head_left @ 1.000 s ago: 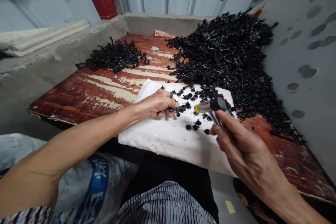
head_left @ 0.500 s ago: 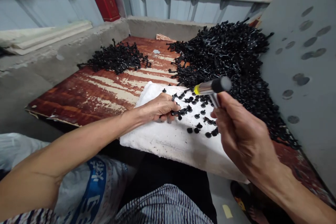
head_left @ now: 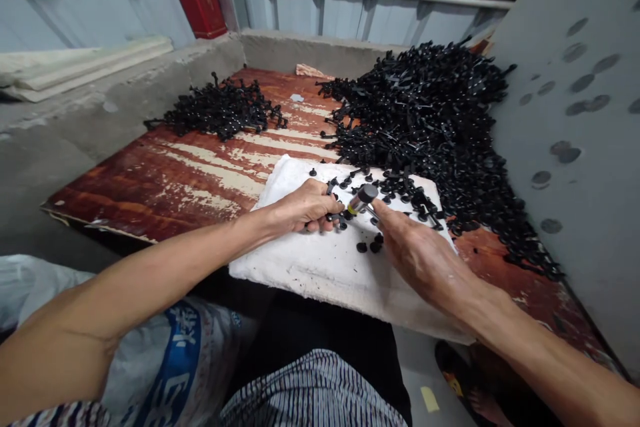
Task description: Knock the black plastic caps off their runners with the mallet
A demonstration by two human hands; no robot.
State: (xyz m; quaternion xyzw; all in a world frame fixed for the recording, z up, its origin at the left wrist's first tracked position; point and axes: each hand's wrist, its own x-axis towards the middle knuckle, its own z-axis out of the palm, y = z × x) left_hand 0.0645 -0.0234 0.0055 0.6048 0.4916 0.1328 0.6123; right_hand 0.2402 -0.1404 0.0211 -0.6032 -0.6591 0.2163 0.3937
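Note:
My left hand is closed on a small black plastic part above the white padded cloth; the fingers hide much of the part. My right hand grips the handle of a small mallet with a black head end, a metal middle and a yellow band. The mallet's yellow-banded end is down at the part beside my left fingertips; whether they touch I cannot tell. Several small black round pieces lie scattered on the cloth around both hands.
A large heap of black plastic parts covers the table's right back. A smaller pile lies on the worn red-brown tabletop at left. A grey spotted panel stands at right. A red box sits on the ledge.
My right hand has swung the mallet down and left, from raised to beside my left fingers. My left hand stays in place with its part.

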